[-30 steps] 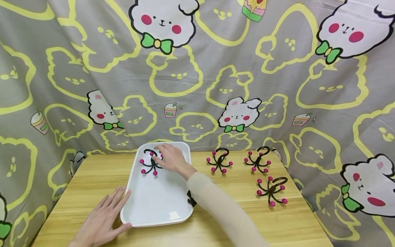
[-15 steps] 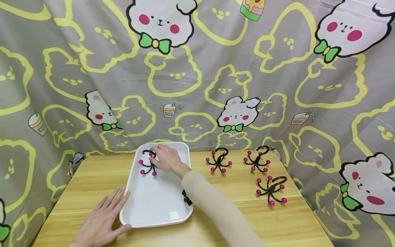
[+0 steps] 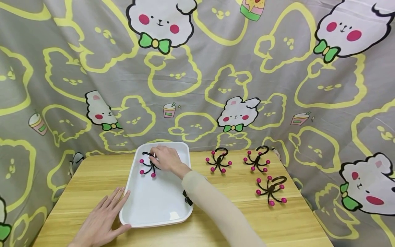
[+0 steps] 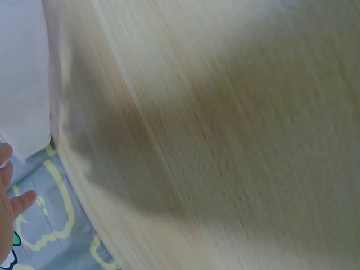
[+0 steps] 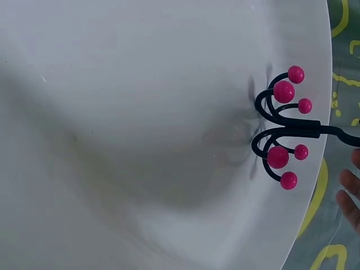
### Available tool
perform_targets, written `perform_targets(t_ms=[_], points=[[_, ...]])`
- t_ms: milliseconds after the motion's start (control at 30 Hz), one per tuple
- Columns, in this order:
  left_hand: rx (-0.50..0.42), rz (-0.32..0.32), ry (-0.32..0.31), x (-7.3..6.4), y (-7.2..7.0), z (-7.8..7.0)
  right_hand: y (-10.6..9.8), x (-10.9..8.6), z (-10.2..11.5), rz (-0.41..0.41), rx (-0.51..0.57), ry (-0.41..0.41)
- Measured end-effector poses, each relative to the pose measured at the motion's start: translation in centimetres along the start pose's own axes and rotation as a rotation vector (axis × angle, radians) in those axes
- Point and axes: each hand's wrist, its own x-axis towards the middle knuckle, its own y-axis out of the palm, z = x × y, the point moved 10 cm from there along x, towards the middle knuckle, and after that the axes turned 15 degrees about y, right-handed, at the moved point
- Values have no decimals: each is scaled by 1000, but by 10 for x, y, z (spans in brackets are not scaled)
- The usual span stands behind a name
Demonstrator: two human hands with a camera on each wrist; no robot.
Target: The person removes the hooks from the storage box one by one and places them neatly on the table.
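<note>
A black multi-armed hook hanger with pink ball tips (image 3: 150, 166) is inside the far end of the white tray (image 3: 157, 206). My right hand (image 3: 166, 158) holds it near its curved top, which the fingers partly hide. In the right wrist view, the hanger's arms (image 5: 287, 126) stand close over the tray floor, and fingertips (image 5: 350, 194) show at the right edge. My left hand (image 3: 103, 216) lies with straight fingers along the tray's left rim. Only part of that hand (image 4: 11, 197) appears in the left wrist view.
On the wooden table (image 3: 228, 212), right of the tray, are three similar hangers: one near the tray (image 3: 219, 161), one at the back right (image 3: 257, 160) and one closer to me (image 3: 271, 190). A patterned curtain (image 3: 191, 85) surrounds the table's back and sides.
My right hand has shifted slightly left, and the hanger in the tray has tilted a little under it. My left hand stays at the rim. The other hangers have not moved.
</note>
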Motion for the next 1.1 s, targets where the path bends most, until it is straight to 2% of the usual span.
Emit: perform_targets(t_ms=[167, 500, 767, 1100], points=[[7, -17, 9, 0, -2, -1, 0, -2, 2, -20, -11, -24], [-15, 23, -9, -1, 2, 1, -2, -9, 10, -3, -37, -55], [-21, 42, -19, -2, 6, 1, -8, -16, 18, -55, -60, -120], [-2, -4, 5, -2, 2, 0, -20, -24, 12, -82, -36, -125]])
